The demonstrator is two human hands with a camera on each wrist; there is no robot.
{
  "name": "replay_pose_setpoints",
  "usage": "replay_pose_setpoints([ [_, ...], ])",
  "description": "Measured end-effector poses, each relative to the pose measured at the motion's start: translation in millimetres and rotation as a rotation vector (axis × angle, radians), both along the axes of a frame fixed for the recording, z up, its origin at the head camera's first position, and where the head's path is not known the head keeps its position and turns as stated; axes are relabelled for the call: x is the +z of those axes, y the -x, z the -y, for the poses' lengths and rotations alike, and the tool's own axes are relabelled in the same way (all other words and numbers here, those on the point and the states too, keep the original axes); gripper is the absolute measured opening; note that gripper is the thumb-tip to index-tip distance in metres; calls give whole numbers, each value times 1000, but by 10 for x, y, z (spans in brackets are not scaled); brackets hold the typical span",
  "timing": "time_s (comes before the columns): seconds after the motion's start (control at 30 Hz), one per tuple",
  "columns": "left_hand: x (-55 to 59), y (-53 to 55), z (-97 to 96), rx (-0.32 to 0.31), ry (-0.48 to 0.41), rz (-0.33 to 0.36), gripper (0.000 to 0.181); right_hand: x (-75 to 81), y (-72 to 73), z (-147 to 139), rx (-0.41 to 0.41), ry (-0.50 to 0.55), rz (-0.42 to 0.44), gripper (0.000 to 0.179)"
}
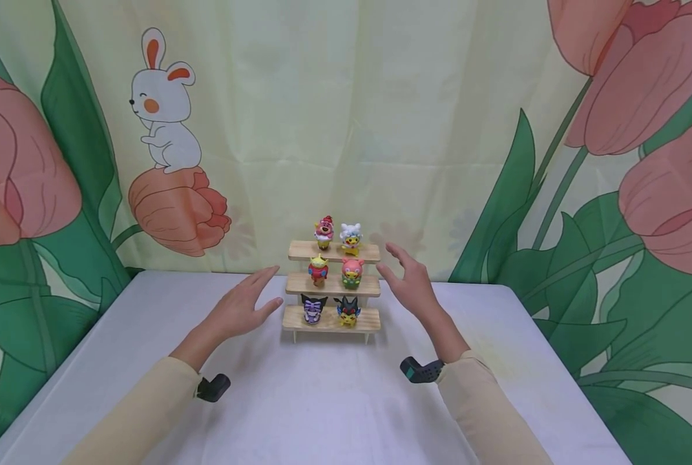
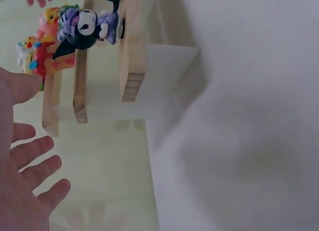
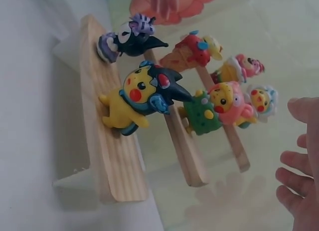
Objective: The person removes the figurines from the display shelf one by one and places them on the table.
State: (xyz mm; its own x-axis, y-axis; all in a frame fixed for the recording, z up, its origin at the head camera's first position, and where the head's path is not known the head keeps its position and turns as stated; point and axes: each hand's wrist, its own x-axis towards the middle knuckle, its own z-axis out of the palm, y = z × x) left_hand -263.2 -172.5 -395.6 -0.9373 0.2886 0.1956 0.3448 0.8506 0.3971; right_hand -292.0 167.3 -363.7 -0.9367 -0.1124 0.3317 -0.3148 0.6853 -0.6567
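A three-step wooden display stand [image 1: 371, 321] on white supports carries several small toy figures, two on each step. The bottom step holds a black-and-purple figure [image 1: 313, 310] and a yellow one in a dark winged hood [image 1: 348, 312]. On the middle step are a red figure with a green head [image 1: 318, 271] and a pink-hooded one [image 1: 352, 274]. At the top stand a red-and-white figure [image 1: 324, 234] and a white-hooded one [image 1: 351, 239]. My left hand [image 1: 235, 309] is beside the stand's left end, fingers extended. To its right, my right hand [image 1: 413, 287] is held likewise. Both appear empty.
The stand rests on a white-covered table [image 1: 322, 400], near its back edge. Behind hangs a pale curtain [image 1: 380, 116] printed with tulips and a white rabbit. Dark devices [image 1: 213, 387] are strapped at both wrists.
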Motion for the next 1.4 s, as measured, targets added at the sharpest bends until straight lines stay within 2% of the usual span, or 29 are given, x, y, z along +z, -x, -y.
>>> replay_pose_setpoints([
  [0.43,-29,51,-20,3,4,15,72,8,55,61,20,2,-20,59],
  [0.97,-24,108,-70,-14,-6,37,72,-4,97,90,36,47,-14,58],
  [1.4,-51,183,-116,-1,-17,67,72,11,138,127,47,110,-31,56],
])
